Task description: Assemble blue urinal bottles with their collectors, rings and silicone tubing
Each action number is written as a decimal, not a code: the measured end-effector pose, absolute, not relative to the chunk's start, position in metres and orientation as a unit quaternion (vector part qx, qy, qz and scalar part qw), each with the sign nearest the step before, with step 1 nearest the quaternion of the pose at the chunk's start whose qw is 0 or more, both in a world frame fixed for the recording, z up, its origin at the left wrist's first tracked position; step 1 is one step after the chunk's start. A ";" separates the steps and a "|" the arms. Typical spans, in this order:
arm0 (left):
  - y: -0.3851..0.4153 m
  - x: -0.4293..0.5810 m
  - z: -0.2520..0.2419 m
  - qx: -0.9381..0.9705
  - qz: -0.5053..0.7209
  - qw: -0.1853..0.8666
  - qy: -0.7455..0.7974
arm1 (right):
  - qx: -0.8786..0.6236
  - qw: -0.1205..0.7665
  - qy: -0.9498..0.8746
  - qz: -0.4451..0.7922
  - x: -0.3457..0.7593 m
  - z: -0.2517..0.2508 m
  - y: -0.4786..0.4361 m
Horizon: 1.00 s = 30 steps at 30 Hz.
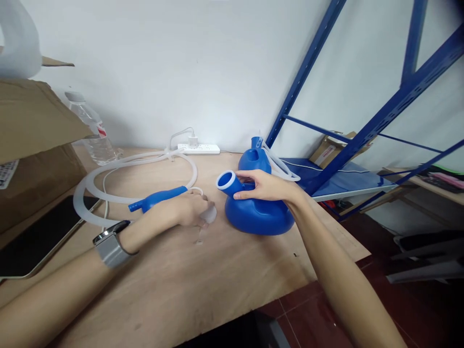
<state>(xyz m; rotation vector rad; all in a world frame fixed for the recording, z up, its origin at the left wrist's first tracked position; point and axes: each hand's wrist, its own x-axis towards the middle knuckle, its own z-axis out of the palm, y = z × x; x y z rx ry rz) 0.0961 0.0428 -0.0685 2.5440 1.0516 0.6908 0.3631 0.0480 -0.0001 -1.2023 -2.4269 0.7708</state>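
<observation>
In the head view, our right hand (pixel 266 187) is closed around the short neck of a smooth, glossy blue plastic vessel (pixel 257 215). The fingers (pixel 250 175) lie over the neck and the thumb sits under it. The vessel is squat and rounded, with a white-rimmed spout, and it stands on the pale, grainy wooden desk (pixel 217 280) right of centre.

Our left hand (pixel 188 210) rests just left of it, fingers curled down over a small translucent rounded piece (pixel 210 214). They hide most of the piece, so we cannot tell whether they grip it.

A soft, milky hose (pixel 108 166) loops across the far left of the desk, ending in a blue plastic connector (pixel 159 197) that is partly covered by the left hand. A second blue vessel (pixel 253 157) stands behind the first and is largely hidden by it. At the left edge, the frame cuts off a cardboard box (pixel 32 145).
</observation>
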 end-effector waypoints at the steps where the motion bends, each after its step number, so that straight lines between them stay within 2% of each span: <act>1: 0.041 0.097 -0.067 0.896 0.214 0.155 0.356 | -0.422 0.161 -0.850 0.270 0.363 0.000 0.048; 6: 0.047 0.089 -0.045 0.921 0.114 0.161 0.337 | -0.411 0.165 -0.849 0.287 0.362 0.002 0.048; 13: 0.055 0.074 -0.009 0.885 0.217 0.160 0.379 | -0.372 0.174 -0.856 0.315 0.363 0.002 0.049; 18: 0.051 0.069 0.006 0.892 0.132 0.148 0.407 | -0.377 0.177 -0.852 0.317 0.363 0.002 0.049; 27: 0.054 0.095 -0.046 0.935 0.027 0.072 0.347 | -0.388 0.183 -0.844 0.323 0.361 0.002 0.046; 30: 0.059 0.091 -0.044 0.937 0.029 0.066 0.342 | -0.394 0.187 -0.843 0.315 0.363 0.001 0.047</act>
